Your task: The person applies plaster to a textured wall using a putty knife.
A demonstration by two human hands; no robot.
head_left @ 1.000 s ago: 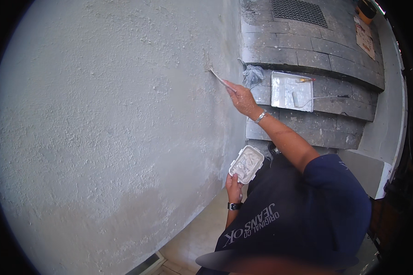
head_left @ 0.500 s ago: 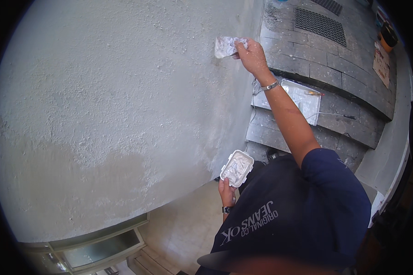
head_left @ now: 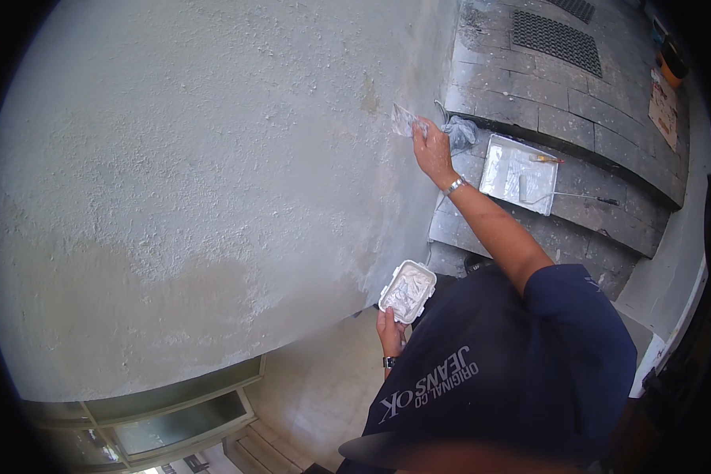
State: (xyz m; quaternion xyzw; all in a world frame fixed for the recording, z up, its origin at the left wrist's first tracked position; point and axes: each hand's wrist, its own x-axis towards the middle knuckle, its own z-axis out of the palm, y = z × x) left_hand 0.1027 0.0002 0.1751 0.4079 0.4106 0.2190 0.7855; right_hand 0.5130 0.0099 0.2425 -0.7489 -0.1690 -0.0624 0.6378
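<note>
My right hand [head_left: 433, 154], with a silver band at its wrist, reaches out beside the rough grey wall [head_left: 213, 158]. Its fingers pinch a thin flat scraper [head_left: 404, 120] smeared with white. Whether the scraper's edge touches the wall, I cannot tell. Just past it, a small tan patch [head_left: 369, 93] shows on the wall. Closer to my body, my left hand [head_left: 390, 332] grips a small white plastic tub [head_left: 408, 291] with side tabs by its near end. White paste lines the inside of the tub.
On the paint-spotted steps [head_left: 521, 103] lies a white paint tray [head_left: 498, 170] with a roller [head_left: 521, 188] and a brush [head_left: 547, 159]. A grey plastic bag [head_left: 460, 133] sits against the wall. Farther up are a rubber mat [head_left: 557, 41], stained cardboard [head_left: 662, 110] and an orange-black container [head_left: 671, 63].
My right hand has drawn back toward me and slightly right, turning the scraper and uncovering the tan patch. The left hand and tub have hardly moved.
</note>
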